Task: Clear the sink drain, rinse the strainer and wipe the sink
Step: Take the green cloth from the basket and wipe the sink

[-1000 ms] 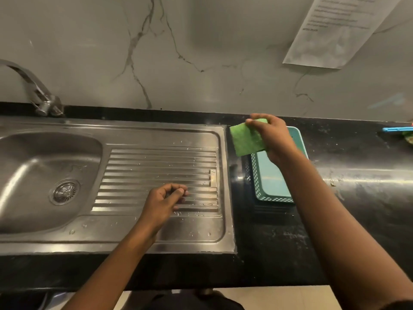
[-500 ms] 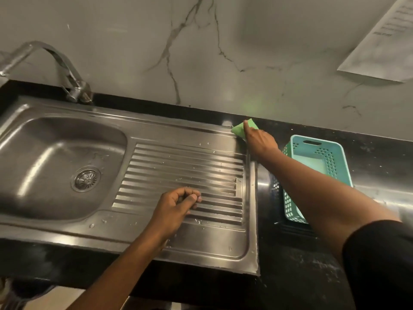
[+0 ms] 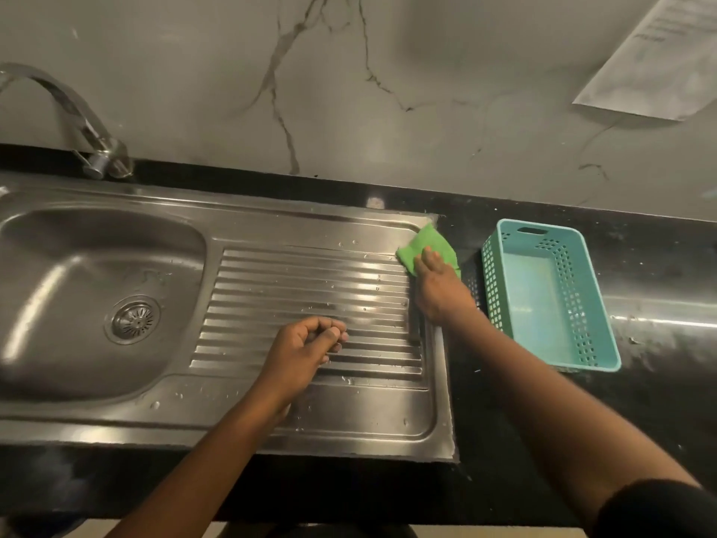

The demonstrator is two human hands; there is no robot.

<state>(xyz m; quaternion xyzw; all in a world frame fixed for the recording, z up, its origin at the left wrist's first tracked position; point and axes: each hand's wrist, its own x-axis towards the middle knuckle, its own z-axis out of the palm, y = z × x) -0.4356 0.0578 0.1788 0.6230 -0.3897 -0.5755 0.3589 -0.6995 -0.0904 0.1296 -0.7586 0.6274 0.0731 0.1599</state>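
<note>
In the head view, the left hand is seen with its fingers curled in against the thumb, nothing being visibly held. It rests on the ribbed drainboard of the stainless steel sink, toward 5 o'clock of the ribs. The right hand is laid palm down, fingers fairly straight, on a green cloth, which is pressed against the drainboard's corner at 2 o'clock, just over the sink's edge. Whether the thumb is tucked under the cloth cannot be told.

The strainer is seated in the drain of the basin, at 9 o'clock from the left hand and well apart from both hands. Water drops are scattered over the drainboard.

A curved tap is mounted at 11 o'clock of the basin. A teal perforated basket is set on the black bench, just beside the right forearm at 3 o'clock. A printed sheet is fixed on the veined wall at 1 o'clock.
</note>
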